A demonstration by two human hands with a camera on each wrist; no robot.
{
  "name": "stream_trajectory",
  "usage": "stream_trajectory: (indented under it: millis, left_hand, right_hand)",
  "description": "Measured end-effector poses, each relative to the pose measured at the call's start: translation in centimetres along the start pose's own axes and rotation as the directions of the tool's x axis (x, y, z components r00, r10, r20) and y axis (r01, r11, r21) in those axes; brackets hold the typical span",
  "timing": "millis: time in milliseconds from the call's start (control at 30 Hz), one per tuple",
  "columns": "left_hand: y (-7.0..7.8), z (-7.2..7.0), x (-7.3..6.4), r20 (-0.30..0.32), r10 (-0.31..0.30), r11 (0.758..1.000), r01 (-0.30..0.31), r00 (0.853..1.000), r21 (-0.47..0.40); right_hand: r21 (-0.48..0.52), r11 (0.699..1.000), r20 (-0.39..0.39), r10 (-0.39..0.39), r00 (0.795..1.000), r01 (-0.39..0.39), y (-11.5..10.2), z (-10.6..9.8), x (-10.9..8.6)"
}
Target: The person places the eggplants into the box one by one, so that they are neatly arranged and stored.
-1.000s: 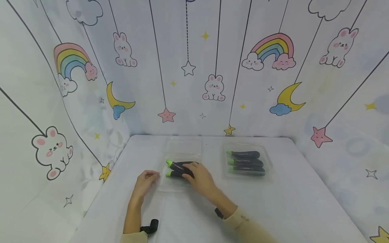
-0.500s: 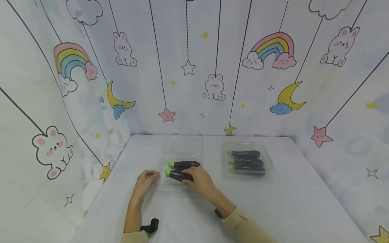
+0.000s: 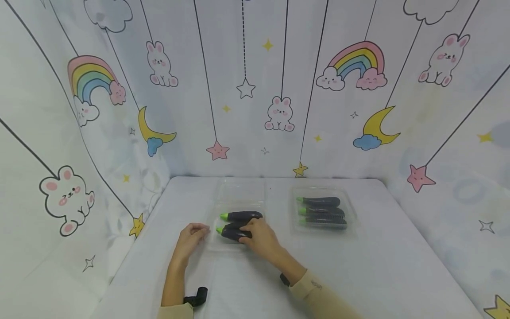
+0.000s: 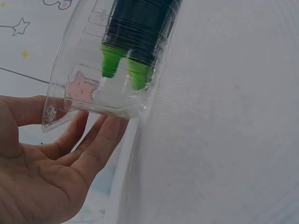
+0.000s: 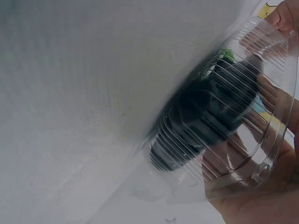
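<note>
A clear plastic clamshell box (image 3: 213, 246) lies on the table with its lid (image 3: 241, 191) folded back, away from the person. Inside are dark eggplants with bright green stems: one eggplant (image 3: 241, 216) at the back, and two close together at the front. My right hand (image 3: 263, 239) reaches over the box's right side and grips the frontmost eggplant (image 3: 230, 233) by its thick end. In the right wrist view, ribbed clear plastic stands before the eggplants (image 5: 201, 116) and the fingers. At the left edge, my left hand (image 3: 191, 241) pinches the box's rim (image 4: 58, 105).
To the right stands a second clear box (image 3: 295, 226) with three eggplants (image 3: 322, 212) lying side by side. A white cloth covers the table (image 3: 338, 274). Behind it hangs a patterned curtain (image 3: 255, 119). Black cameras (image 3: 197, 297) sit on the wrists.
My right hand has shifted the gripped eggplant toward the front of the box, uncovering the back eggplant and lining it up more nearly level. The left hand has stayed at the rim.
</note>
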State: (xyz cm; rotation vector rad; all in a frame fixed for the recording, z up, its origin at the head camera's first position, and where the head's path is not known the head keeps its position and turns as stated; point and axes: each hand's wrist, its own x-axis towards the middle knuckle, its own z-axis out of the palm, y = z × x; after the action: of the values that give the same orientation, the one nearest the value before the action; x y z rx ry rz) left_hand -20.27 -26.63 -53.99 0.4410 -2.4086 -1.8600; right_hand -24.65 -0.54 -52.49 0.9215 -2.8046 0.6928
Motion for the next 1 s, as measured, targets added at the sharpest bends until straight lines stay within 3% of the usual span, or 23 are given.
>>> stream_trajectory:
  millis: [267, 367, 533, 633, 867, 1000]
  left_hand:
    - [-0.1, 0.0, 0.0, 0.002, 0.001, 1.0, -0.001, 1.0, 0.006]
    - [-0.1, 0.0, -0.1, 0.001, 0.007, 1.0, -0.007, 1.0, 0.0]
    - [0.1, 0.0, -0.2, 0.004, 0.004, 1.0, -0.004, 1.0, -0.011]
    - [0.0, 0.0, -0.3, 0.017, 0.008, 1.0, -0.008, 1.0, -0.012]
    - [0.0, 0.2, -0.3, 0.037, 0.027, 1.0, -0.027, 0.999, -0.002]
    - [0.2, -0.5, -0.2, 0.096, 0.037, 0.999, -0.039, 0.995, 0.023]
  right_hand:
    - [-0.113, 0.989, 0.019, -0.097, 0.995, 0.099, 0.0, -0.5, -0.1]
    - [-0.112, 0.988, 0.024, -0.105, 0.994, 0.107, 0.0, -0.6, -0.1]
    - [0.034, 0.998, 0.032, -0.055, 0.998, 0.054, 0.4, -0.5, 0.0]
    - [0.165, 0.986, 0.024, -0.037, 0.999, 0.033, 0.9, -0.9, 0.1]
    - [0.33, 0.943, -0.117, -0.005, 0.993, 0.044, 2.2, -1.7, 0.3]
    - [0.337, 0.938, -0.264, 0.016, 0.964, 0.077, 2.8, -2.1, 0.8]
